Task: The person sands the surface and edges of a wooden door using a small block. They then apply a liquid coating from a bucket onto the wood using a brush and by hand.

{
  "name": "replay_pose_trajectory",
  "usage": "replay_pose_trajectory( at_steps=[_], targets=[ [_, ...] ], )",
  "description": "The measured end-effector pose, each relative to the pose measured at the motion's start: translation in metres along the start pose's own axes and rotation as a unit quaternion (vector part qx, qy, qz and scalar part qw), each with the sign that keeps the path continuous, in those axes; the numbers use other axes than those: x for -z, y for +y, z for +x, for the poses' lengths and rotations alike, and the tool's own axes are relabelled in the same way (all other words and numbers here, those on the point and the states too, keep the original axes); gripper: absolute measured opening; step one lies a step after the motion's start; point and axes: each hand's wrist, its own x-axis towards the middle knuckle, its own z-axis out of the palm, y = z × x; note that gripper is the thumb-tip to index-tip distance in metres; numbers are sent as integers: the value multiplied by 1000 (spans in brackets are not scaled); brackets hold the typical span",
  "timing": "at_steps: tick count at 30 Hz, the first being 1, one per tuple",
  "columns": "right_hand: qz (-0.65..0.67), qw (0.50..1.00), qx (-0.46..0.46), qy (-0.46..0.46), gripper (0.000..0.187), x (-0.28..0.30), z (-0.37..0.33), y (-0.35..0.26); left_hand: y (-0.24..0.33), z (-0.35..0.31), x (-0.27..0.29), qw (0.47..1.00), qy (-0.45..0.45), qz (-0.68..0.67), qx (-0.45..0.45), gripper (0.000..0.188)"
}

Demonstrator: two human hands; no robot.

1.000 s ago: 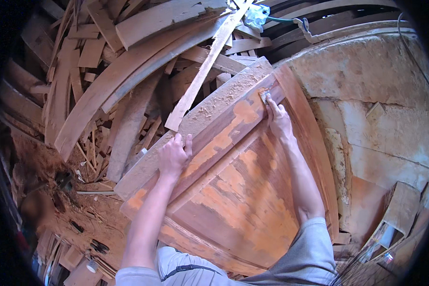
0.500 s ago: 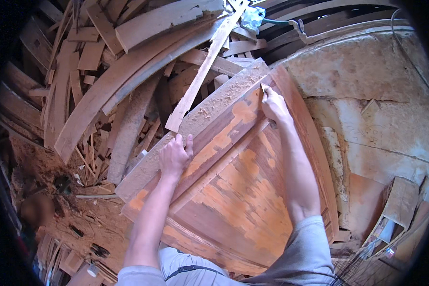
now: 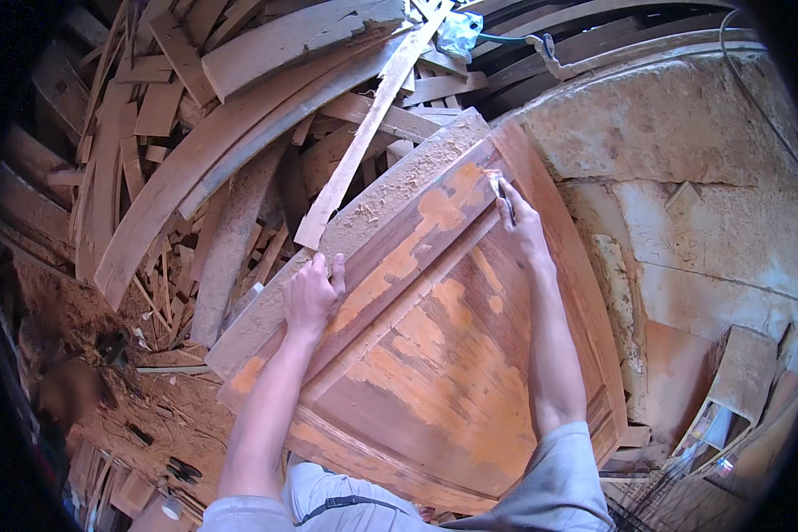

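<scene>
A large reddish-brown wooden panel [image 3: 390, 399] with a raised frame and patches of orange filler lies tilted before me. My right hand [image 3: 525, 232] pinches a small, pale, flat piece with a dark edge [image 3: 495, 181], its tip against the panel's frame near the far corner; its exact kind is hard to make out. Curled over the panel's far left edge is my left hand [image 3: 312, 297], thumb raised, fingertips partly hidden. Just beyond its knuckles ends a long light wooden strip [image 3: 355, 164]. A dusty plank [image 3: 399, 191] strewn with shavings runs along that same edge.
Curved timber pieces [image 3: 239, 133] and offcuts [image 3: 160, 106] pile up at far left. Large stone-like slabs [image 3: 665, 124] stand on the right. A hollow box-like wooden piece [image 3: 736, 372] sits near right. Sawdust covers the ground [image 3: 160, 408] at left.
My right hand has drawn the small flat piece slightly toward me along the frame. The left hand keeps its place on the edge. The whole view has shifted a little.
</scene>
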Motion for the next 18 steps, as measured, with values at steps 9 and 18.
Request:
replay_pose_trajectory(
  at_steps=[9, 18],
  targets=[
    [-126, 992, 17, 13, 39, -37, 16, 19, -3, 0, -4, 1000, 5, 5, -8, 49],
    [-155, 957, -73, -232, 37, 32, 20, -8, -7, 0, -5, 1000, 1, 19, 3, 50]
  ],
)
